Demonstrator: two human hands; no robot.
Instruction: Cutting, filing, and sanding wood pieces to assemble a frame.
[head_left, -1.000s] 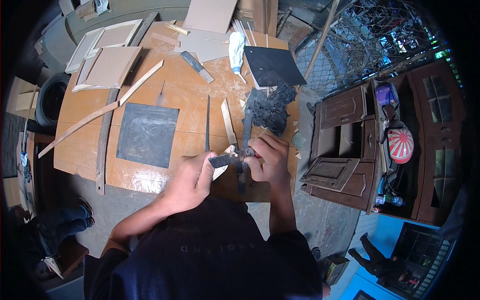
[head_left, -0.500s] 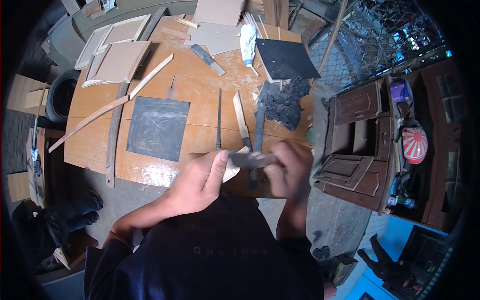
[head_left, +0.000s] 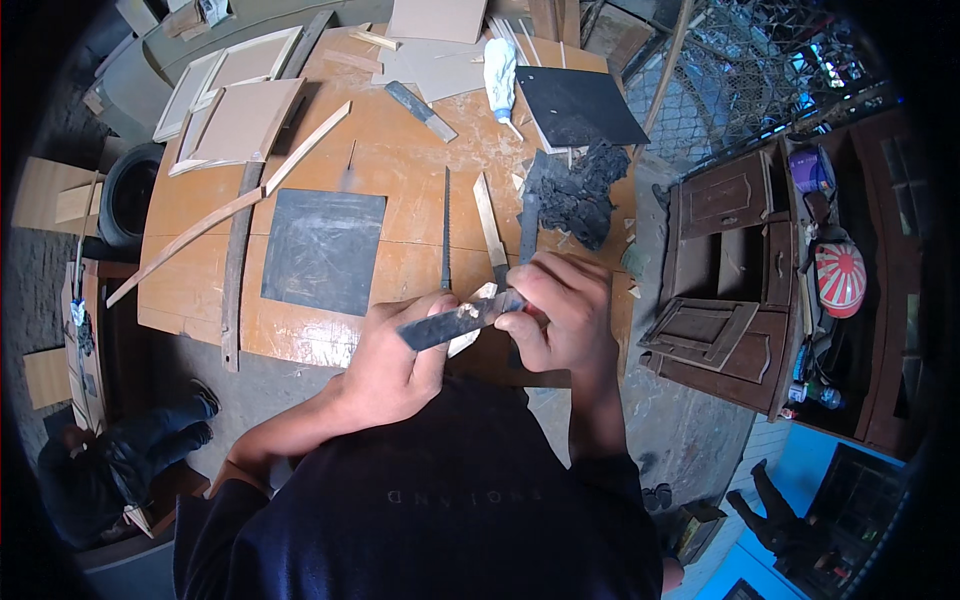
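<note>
My left hand (head_left: 400, 365) is closed on a pale wooden piece (head_left: 462, 341) at the table's near edge. My right hand (head_left: 560, 315) grips a dark, flat metal blade (head_left: 430, 328), which lies diagonally across the piece and my left thumb, with small pale shavings on it. Just beyond my hands lie a thin saw blade (head_left: 446, 220), a pale wooden strip (head_left: 488, 220) and a dark bar (head_left: 529, 215), partly under crumpled black material (head_left: 585, 190). A square dark sheet (head_left: 322, 250) is left of them.
The wooden table (head_left: 180, 280) also bears frames (head_left: 240, 120), long strips (head_left: 200, 240), a white bottle (head_left: 499, 80) and a black board (head_left: 575, 100). A worn cabinet (head_left: 720, 340) with a red-and-white helmet (head_left: 838, 280) stands right. Two other people (head_left: 130, 460) (head_left: 770, 510) are at lower left and lower right.
My hands and the scene have shifted rightward in the view. The blade in my right hand has swung, its end now reaching further left over my left hand. The person at lower left has bent differently.
</note>
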